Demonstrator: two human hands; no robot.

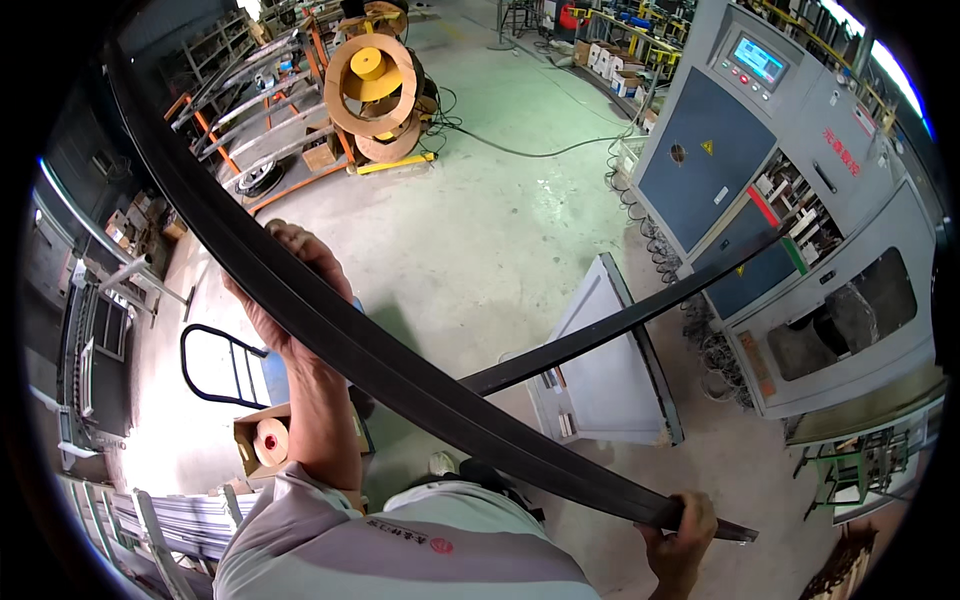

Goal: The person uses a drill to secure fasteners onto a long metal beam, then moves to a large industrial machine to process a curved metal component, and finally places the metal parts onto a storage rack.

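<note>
A long, dark grooved profile bar [400, 375] runs across my body from the upper left to the lower right. My left hand [318, 258] is closed round its middle stretch, fingers over the far side. Near the bar's right end, my right hand [685, 540] grips it, with a short tip sticking out past the fingers. Behind the held bar, a second dark bar [600, 325] reaches up to the right, to the opening of a grey machine [800, 130]. Whether the two bars touch is hidden where they cross.
A pale grey panelled cabinet [610, 395] stands under the second bar. At lower left are a hand trolley [185, 365] and a cardboard box [245, 450] holding a roll. Farther off stand a metal rack [255, 140] and large reels [370, 95]; a cable [530, 155] crosses the floor.
</note>
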